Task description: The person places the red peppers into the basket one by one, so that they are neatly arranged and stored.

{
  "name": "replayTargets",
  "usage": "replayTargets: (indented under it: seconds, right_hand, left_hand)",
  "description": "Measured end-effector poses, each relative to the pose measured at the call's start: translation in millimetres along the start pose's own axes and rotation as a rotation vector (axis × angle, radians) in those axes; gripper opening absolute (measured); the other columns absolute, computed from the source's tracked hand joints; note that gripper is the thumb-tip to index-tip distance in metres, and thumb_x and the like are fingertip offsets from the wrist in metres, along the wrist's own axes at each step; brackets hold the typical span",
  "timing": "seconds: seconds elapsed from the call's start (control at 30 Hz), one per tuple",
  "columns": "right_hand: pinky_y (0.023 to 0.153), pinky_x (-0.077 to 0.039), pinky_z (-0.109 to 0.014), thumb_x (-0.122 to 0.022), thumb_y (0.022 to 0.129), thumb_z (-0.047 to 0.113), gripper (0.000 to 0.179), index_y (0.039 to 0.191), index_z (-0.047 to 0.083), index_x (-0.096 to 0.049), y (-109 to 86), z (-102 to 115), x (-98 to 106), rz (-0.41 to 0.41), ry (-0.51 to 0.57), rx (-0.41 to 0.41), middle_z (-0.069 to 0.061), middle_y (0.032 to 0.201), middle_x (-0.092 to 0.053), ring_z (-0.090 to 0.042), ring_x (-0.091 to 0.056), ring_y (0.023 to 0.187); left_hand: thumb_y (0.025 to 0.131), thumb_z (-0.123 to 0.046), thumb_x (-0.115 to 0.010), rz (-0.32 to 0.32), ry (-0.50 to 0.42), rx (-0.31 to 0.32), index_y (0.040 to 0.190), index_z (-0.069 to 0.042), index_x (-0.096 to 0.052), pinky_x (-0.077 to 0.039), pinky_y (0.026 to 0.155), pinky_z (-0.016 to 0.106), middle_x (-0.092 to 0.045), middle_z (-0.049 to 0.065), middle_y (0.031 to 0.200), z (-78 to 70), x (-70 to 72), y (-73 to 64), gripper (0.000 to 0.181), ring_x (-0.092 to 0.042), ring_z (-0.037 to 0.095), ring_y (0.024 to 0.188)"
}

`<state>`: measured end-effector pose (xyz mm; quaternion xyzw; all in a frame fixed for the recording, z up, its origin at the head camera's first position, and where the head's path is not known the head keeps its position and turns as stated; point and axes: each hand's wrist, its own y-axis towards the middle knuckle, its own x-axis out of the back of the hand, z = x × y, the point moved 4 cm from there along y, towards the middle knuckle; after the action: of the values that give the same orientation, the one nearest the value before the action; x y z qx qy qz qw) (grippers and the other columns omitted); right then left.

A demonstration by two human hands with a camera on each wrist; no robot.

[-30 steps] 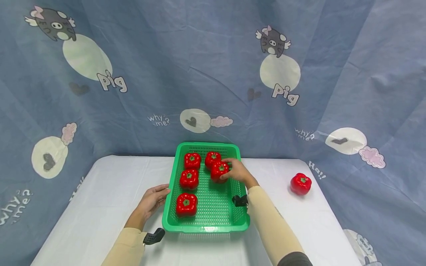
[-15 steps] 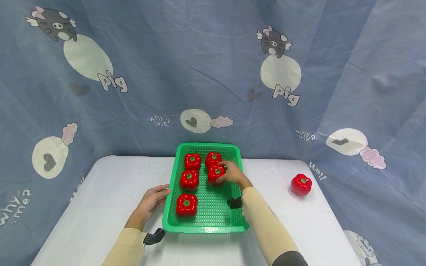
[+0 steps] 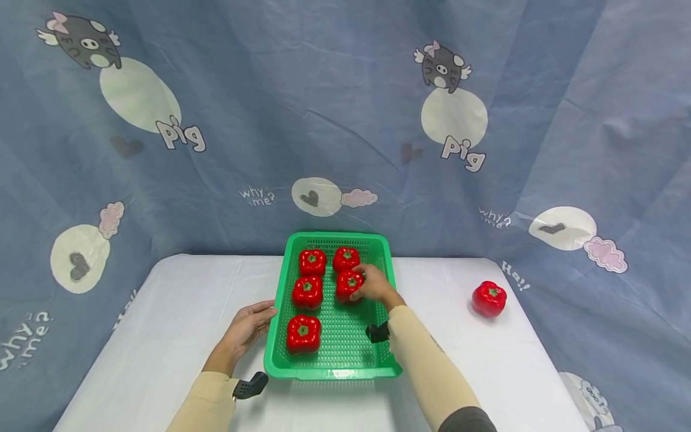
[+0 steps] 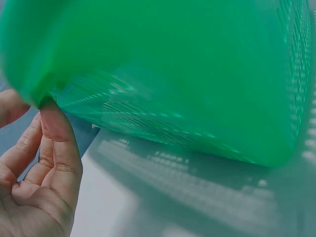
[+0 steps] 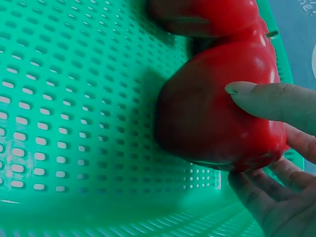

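Observation:
In the head view, a green perforated basket [image 3: 335,374] holds several red bell peppers, three of them in a column along its left side. My right hand [image 3: 374,285] grips a bell pepper [image 3: 346,287] inside the basket, right behind which sits another bell pepper [image 3: 346,258]. Seen from the right wrist, the thumb [image 5: 269,101] lies on one side of the gripped bell pepper [image 5: 212,108] and the other fingers on the opposite side, close to the basket floor. My left hand [image 3: 246,327] pinches the basket's left rim; its fingertips [image 4: 55,121] show at the rim in the left wrist view.
One more bell pepper [image 3: 489,299] stands on the white table [image 3: 442,300] near its right edge. Blue printed cloth [image 3: 345,138] hangs behind the table and along its sides.
My right hand has moved slightly left and down with its bell pepper, which now stands in front of the back one. The left hand stays at the rim.

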<state>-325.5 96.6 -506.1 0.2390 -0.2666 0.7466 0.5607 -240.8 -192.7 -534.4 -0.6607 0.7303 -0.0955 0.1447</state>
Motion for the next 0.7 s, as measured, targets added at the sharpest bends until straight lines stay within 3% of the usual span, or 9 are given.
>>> replayTargets:
  seconds: [0.43, 0.7]
  right_hand:
    - [0.1, -0.045, -0.046, -0.084, 0.066, 0.0, 0.074, 0.132, -0.005, -0.051, -5.6, 3, 2, 0.009, 0.016, 0.025, -0.02, 0.132, -0.052, -0.034, -0.049, 0.121]
    - [0.099, -0.046, -0.047, -0.08, 0.072, 0.001, 0.076, 0.139, -0.002, -0.044, -16.7, 7, 19, 0.009, 0.152, 0.031, -0.017, 0.141, -0.045, -0.039, -0.043, 0.129]
  left_hand:
    - [0.094, -0.013, -0.062, -0.001, -0.008, 0.008, 0.136, 0.012, -0.042, -0.055, 0.084, 0.026, -0.067, 0.007, 0.113, 0.0, -1.3, -1.7, 0.053, -0.066, 0.009, 0.093]
    - [0.094, -0.012, -0.061, -0.004, -0.005, 0.009, 0.136, 0.012, -0.042, -0.054, 0.084, 0.025, -0.067, 0.007, 0.113, -0.8, -0.4, -2.2, 0.052, -0.066, 0.009, 0.093]
